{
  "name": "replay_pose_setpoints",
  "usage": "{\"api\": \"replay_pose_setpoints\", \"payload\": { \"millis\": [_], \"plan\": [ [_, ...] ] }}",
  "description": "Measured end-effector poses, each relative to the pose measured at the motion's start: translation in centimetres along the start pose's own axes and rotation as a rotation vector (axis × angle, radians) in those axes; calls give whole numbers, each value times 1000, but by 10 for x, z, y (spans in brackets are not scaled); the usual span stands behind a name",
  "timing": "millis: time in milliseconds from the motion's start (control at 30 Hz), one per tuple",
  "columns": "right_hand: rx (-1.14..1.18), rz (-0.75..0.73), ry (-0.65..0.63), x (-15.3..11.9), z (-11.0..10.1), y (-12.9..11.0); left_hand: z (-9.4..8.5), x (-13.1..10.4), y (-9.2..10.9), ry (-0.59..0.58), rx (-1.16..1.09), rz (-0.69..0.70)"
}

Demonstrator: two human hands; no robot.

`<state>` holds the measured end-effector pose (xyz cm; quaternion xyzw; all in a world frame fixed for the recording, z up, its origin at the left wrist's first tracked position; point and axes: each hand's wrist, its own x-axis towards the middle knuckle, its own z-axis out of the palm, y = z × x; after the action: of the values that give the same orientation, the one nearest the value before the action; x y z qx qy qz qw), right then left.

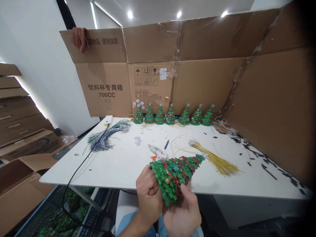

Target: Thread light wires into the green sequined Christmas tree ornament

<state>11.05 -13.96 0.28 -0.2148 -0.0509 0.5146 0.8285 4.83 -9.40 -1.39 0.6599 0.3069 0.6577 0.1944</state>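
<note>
A small green Christmas tree ornament (pixel 175 176) with red garland, baubles and a star at its tip lies tilted on its side over the front edge of the table. My right hand (pixel 182 210) grips it from below, the thumb pressed against its side. At the tree's base, my left hand (pixel 148 187) is closed with its fingers curled in. A thin yellowish strand shows by those fingers, but what they pinch is hidden. Just behind the tree lie a white glue gun (pixel 158 152) with an orange tip and a blue pen-like tool (pixel 167 144).
Several finished-looking trees (pixel 159 115) line the back of the white table (pixel 118 168), before a cardboard wall (pixel 207 82). Bundles of yellow wires (pixel 217 159) and dark wires (pixel 102 140) lie on either side. A black cable (pixel 79 171) hangs over the left edge. Black scraps (pixel 268 161) litter the right.
</note>
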Motion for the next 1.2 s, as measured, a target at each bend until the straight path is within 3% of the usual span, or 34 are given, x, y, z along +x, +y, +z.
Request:
{"api": "replay_pose_setpoints", "payload": {
  "millis": [467, 733, 967, 1200],
  "plan": [
    [14, 74, -11, 9, 0, -7, -6, 2, -3, -19, 125, 217],
    [4, 77, -22, 14, -2, -9, -5, 4, -1, -83, 134, 213],
    [-63, 95, -93, 17, -11, -15, -3, 0, 0, -28, 205, 297],
    [-21, 174, -50, 18, -14, -15, -3, -1, 6, -9, 253, 344]
  ]
}}
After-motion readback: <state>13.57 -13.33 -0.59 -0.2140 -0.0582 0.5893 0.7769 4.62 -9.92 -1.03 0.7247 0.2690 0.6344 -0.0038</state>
